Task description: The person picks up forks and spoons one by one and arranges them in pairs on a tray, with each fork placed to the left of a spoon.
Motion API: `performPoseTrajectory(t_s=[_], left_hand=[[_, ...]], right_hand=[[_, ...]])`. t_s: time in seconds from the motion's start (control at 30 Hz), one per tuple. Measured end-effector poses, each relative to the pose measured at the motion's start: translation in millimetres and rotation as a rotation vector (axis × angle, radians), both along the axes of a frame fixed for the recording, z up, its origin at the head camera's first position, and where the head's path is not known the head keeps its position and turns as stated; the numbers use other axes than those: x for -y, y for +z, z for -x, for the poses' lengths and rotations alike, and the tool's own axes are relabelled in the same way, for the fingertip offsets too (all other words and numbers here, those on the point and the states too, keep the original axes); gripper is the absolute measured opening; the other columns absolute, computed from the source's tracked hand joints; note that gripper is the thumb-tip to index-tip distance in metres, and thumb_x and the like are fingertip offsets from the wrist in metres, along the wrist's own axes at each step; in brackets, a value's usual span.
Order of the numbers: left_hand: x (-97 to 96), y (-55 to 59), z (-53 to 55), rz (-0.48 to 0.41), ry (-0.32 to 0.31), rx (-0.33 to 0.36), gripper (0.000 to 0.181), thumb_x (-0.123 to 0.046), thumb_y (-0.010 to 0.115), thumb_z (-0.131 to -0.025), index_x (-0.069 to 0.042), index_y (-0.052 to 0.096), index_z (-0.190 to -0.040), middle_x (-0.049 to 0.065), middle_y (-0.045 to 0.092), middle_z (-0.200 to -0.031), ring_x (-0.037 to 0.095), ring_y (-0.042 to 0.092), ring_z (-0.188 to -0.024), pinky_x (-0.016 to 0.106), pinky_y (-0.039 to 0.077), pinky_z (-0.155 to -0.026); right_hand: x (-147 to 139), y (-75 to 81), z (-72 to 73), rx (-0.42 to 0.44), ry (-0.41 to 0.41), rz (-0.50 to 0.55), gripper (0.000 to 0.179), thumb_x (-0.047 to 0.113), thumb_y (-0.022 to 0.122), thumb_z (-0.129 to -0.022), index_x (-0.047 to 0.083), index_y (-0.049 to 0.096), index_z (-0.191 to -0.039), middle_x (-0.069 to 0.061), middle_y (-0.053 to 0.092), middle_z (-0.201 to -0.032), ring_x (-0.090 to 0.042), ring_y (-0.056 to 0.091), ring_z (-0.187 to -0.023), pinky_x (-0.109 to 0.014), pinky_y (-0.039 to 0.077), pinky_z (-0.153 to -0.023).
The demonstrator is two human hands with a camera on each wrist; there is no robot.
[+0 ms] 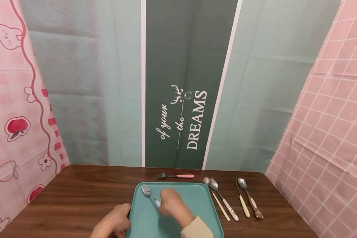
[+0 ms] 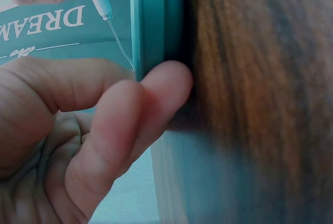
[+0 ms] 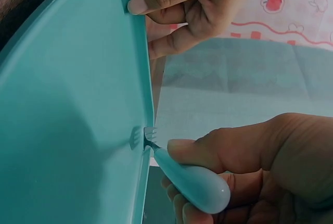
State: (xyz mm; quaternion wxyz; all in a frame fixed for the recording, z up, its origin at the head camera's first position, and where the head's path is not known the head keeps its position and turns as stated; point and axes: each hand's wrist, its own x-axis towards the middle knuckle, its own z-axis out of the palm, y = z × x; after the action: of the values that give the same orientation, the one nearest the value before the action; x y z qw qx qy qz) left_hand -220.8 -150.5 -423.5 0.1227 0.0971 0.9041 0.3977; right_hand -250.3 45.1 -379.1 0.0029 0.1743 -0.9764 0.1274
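Note:
A turquoise tray [image 1: 145, 221] lies on the wooden table. My left hand [image 1: 116, 218] grips its left rim, the thumb over the edge and other fingers on the outer side, as the right wrist view shows. Above the tray my right hand [image 1: 173, 204] holds a fork [image 1: 147, 191] by its pale blue, rounded handle [image 3: 190, 179]. The fork's tines point to the tray's far left corner. In the right wrist view the tines [image 3: 150, 134] appear close to the rim; whether they touch the tray I cannot tell.
Behind the tray lies a pink-handled fork [image 1: 178, 176]. To the right are a cream-handled spoon [image 1: 220, 205], a spoon with a patterned white handle [image 1: 226, 201], a yellow-handled utensil [image 1: 243, 205] and a spoon with a brown bear handle [image 1: 253, 201]. Fabric curtains [image 1: 119, 82] hang around the table.

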Motion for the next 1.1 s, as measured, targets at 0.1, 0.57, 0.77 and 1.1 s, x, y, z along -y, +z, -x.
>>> performPoseTrajectory(t_s=[0.1, 0.57, 0.77, 1.1], left_hand=[[0.4, 0.6, -0.1, -0.002, 0.001, 0.013, 0.020, 0.015, 0.049, -0.065, 0.000, 0.047, -0.079, 0.014, 0.051, -0.058, 0.014, 0.053, -0.037, 0.028, 0.047, -0.036], [0.1, 4.3, 0.6, -0.021, 0.006, 0.061, 0.021, 0.016, 0.050, -0.068, 0.002, 0.048, -0.083, 0.015, 0.051, -0.063, 0.020, 0.057, -0.041, 0.031, 0.050, -0.039], [-1.7, 5.8, 0.2, -0.003, 0.026, 0.059, 0.022, 0.017, 0.051, -0.067, 0.003, 0.049, -0.083, 0.015, 0.051, -0.062, 0.021, 0.058, -0.042, 0.031, 0.050, -0.040], [-1.9, 3.5, 0.6, -0.001, 0.031, 0.044, 0.022, 0.015, 0.050, -0.066, 0.002, 0.048, -0.083, 0.014, 0.050, -0.063, 0.019, 0.057, -0.041, 0.030, 0.050, -0.040]], right_hand=[[2.4, -0.5, -1.6, -0.011, 0.005, -0.004, 0.020, 0.003, 0.070, -0.065, 0.010, 0.052, -0.060, 0.000, 0.044, -0.057, -0.015, 0.039, -0.053, -0.028, 0.036, -0.047], [13.1, -4.8, -9.3, 0.112, -0.029, 0.085, 0.026, 0.003, 0.076, -0.062, 0.007, 0.051, -0.060, -0.002, 0.046, -0.058, -0.017, 0.042, -0.054, -0.028, 0.039, -0.049], [20.5, -8.8, -13.2, 0.153, -0.074, 0.151, 0.033, 0.009, 0.084, -0.056, 0.006, 0.051, -0.060, -0.003, 0.047, -0.056, -0.016, 0.045, -0.052, -0.027, 0.041, -0.048], [33.0, -14.5, -15.0, 0.261, -0.154, 0.180, 0.039, 0.017, 0.089, -0.055, 0.003, 0.052, -0.058, -0.005, 0.053, -0.051, -0.010, 0.050, -0.037, -0.023, 0.046, -0.055]])
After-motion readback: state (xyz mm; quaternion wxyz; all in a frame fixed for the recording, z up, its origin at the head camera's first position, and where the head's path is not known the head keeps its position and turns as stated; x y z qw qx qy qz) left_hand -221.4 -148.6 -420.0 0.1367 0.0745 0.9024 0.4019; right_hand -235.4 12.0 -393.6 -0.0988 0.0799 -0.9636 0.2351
